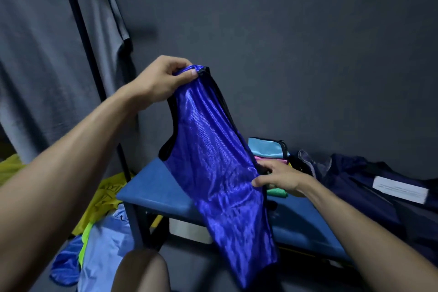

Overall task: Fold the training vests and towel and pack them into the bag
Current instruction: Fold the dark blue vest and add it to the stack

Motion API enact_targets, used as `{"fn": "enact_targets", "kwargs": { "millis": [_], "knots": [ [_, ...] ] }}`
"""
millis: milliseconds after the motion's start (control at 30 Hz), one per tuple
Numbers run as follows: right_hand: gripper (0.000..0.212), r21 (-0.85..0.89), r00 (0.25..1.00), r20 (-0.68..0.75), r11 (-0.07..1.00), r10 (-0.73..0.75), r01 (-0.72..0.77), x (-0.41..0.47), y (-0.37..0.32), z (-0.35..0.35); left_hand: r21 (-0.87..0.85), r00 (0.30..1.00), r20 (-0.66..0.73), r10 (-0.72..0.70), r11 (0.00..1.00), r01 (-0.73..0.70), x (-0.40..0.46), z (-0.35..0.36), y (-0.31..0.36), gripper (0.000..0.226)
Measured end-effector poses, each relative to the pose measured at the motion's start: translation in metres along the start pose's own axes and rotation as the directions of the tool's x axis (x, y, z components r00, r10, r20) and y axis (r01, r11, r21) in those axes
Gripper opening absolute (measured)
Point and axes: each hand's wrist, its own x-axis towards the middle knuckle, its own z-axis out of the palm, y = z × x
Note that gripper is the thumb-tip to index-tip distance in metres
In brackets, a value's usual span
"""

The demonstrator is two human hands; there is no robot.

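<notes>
Both hands hold the blue vest (pixel 213 168): left hand (pixel 161 80) raised, right hand (pixel 277 176) lower.

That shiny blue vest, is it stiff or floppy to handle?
Probably floppy: the blue vest hangs in soft folds from the left hand. Its sheen suggests slippery fabric. Likely light, since the right hand merely steadies its edge.

Blue vest (pixel 220 173) hides part of the folded stack (pixel 270 152) and table (pixel 151 187) behind it; white label (pixel 400 188) on dark bag (pixel 379 197) blurred, unreadable; bag cut off at right edge.
</notes>
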Motion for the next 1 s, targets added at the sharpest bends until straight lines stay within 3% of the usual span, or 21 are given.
{"fn": "enact_targets", "kwargs": {
  "millis": [133,200,467,633,767,1000],
  "knots": [
    [0.034,0.279,0.997,-0.062,0.96,0.054,-0.035,-0.006,0.03,-0.001,-0.146,0.998,-0.03,-0.06,0.988,0.055,-0.004,0.005,-0.017,0.02],
    [0.039,0.332,0.995,-0.064,0.942,0.07,-0.045,-0.008,0.041,0.001,-0.183,0.996,-0.037,-0.079,0.981,0.071,-0.005,0.007,-0.024,0.021],
    [0.057,0.189,0.986,0.016,0.968,0.165,-0.165,-0.008,0.055,0.014,-0.194,0.995,-0.023,-0.095,0.977,0.089,-0.007,0.019,-0.032,0.025],
    [0.071,0.277,0.989,0.066,0.95,0.132,-0.145,-0.005,0.053,0.019,-0.27,0.992,-0.065,-0.104,0.959,0.083,-0.01,0.019,-0.031,0.017],
    [0.078,0.337,0.988,0.137,0.934,0.076,-0.119,-0.003,0.05,0.024,-0.383,0.996,-0.014,-0.093,0.92,0.08,-0.011,0.016,-0.026,0.019],
    [0.054,0.365,0.976,0.217,0.929,-0.021,-0.061,-0.002,0.036,0.043,-0.399,0.999,0.015,-0.048,0.916,0.05,-0.009,0.014,-0.016,0.017]
  ]
}}
